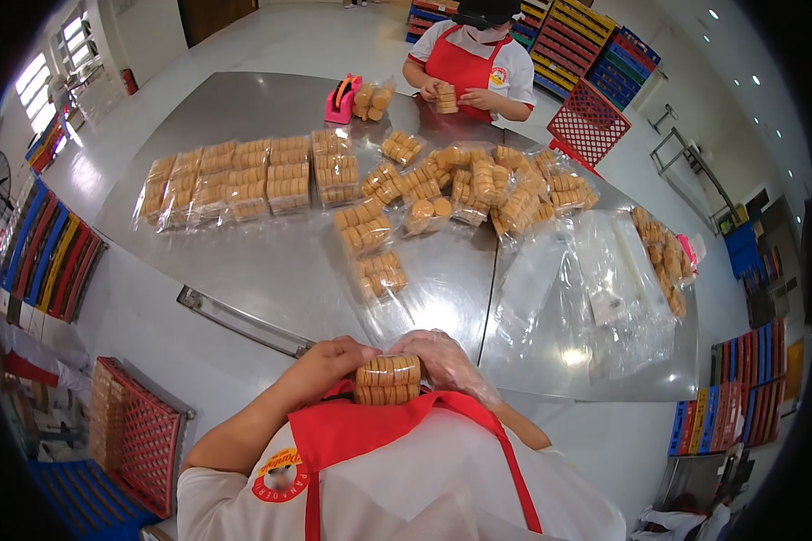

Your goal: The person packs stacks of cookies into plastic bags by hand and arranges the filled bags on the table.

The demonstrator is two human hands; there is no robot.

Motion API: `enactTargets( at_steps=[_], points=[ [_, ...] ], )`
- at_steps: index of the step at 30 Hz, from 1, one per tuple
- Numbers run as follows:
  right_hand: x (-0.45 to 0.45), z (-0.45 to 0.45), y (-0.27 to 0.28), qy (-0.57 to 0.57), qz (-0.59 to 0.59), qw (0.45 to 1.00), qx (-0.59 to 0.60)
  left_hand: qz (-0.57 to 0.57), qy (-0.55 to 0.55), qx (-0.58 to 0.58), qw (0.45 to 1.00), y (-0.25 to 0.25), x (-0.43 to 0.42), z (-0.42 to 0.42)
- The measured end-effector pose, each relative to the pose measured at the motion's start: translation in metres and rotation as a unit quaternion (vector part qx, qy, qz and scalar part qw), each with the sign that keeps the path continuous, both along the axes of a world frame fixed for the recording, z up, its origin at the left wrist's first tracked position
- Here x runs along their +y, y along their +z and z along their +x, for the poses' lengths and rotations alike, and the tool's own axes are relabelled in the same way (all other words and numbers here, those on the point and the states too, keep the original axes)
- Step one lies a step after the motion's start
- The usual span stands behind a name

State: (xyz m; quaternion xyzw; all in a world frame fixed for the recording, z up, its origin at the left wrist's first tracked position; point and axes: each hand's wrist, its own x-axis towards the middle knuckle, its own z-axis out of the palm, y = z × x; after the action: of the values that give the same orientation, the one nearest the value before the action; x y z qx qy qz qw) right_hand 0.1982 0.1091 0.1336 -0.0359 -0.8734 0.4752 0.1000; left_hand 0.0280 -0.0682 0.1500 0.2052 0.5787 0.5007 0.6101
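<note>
Close to my chest, a clear plastic bag of round golden cookies point(388, 380) is held between both hands, the cookies stacked in rows. My left hand point(334, 361) is bare, with its fingers closed at the bag's upper left. On the other side my right hand point(448, 365), in a thin clear plastic glove, grips the bag's upper right edge. Just beyond them on the steel table lie two more bagged cookie packs, a nearer pack point(380, 275) and a farther pack point(363, 226).
Filled packs stand in rows point(235, 180) at left on the steel table point(271, 261). Loose packs are heaped centrally point(487, 180). Clear empty bags point(595, 288) lie right. A pink tape dispenser point(340, 104) sits at the back. Opposite, a co-worker point(474, 63) holds cookies.
</note>
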Motion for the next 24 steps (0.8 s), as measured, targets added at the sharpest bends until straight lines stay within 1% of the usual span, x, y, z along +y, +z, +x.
enactTargets(
  at_steps=[1,2,4,5,8,10,13,14,16,17,19,20,21,22,23,24],
  points=[
    [-0.001,0.002,-0.003,-0.024,-0.106,0.991,-0.079,0.017,-0.027,0.053,0.998,-0.001,-0.001,0.000],
    [-0.003,0.003,-0.002,-0.044,-0.204,0.969,-0.136,0.013,-0.045,0.125,0.991,0.001,-0.002,0.001],
    [-0.010,0.005,0.002,-0.105,-0.381,0.893,-0.215,0.006,-0.080,0.266,0.961,0.007,-0.003,0.003],
    [-0.013,0.006,0.004,-0.133,-0.461,0.844,-0.241,0.013,-0.096,0.298,0.950,0.007,-0.002,0.002],
    [-0.015,0.010,-0.001,-0.088,-0.443,0.873,-0.185,0.037,-0.148,0.378,0.913,0.011,-0.001,-0.001],
    [-0.016,0.013,-0.008,-0.082,-0.445,0.875,-0.171,0.055,-0.180,0.414,0.891,0.021,0.001,-0.004],
    [-0.014,0.011,-0.015,-0.076,-0.438,0.885,-0.140,0.073,-0.195,0.473,0.856,0.021,0.001,-0.006],
    [-0.015,0.011,-0.017,-0.075,-0.437,0.887,-0.131,0.056,-0.193,0.463,0.863,0.020,0.002,-0.006],
    [-0.016,0.013,-0.007,-0.079,-0.519,0.839,-0.142,0.019,-0.189,0.437,0.879,0.017,0.006,-0.008],
    [-0.015,0.011,-0.002,-0.080,-0.558,0.813,-0.148,-0.003,-0.166,0.383,0.909,0.016,0.007,-0.009],
    [-0.010,0.000,0.005,-0.036,-0.625,0.774,-0.094,-0.041,-0.115,0.274,0.954,0.015,0.013,-0.015],
    [-0.007,-0.004,0.007,-0.014,-0.655,0.752,-0.065,-0.001,-0.069,0.180,0.981,0.002,0.018,-0.018],
    [-0.002,-0.007,0.002,-0.013,-0.659,0.751,-0.051,0.039,-0.022,0.086,0.995,-0.021,0.026,-0.021],
    [-0.004,-0.012,0.002,-0.023,-0.658,0.752,0.028,0.079,0.025,-0.009,0.997,-0.019,0.034,-0.022],
    [-0.008,-0.021,0.002,-0.032,-0.652,0.750,0.108,0.087,0.083,-0.101,0.988,-0.016,0.042,-0.014],
    [-0.010,-0.027,0.002,-0.041,-0.642,0.742,0.187,0.077,0.091,-0.107,0.987,-0.011,0.053,-0.006]
  ],
)
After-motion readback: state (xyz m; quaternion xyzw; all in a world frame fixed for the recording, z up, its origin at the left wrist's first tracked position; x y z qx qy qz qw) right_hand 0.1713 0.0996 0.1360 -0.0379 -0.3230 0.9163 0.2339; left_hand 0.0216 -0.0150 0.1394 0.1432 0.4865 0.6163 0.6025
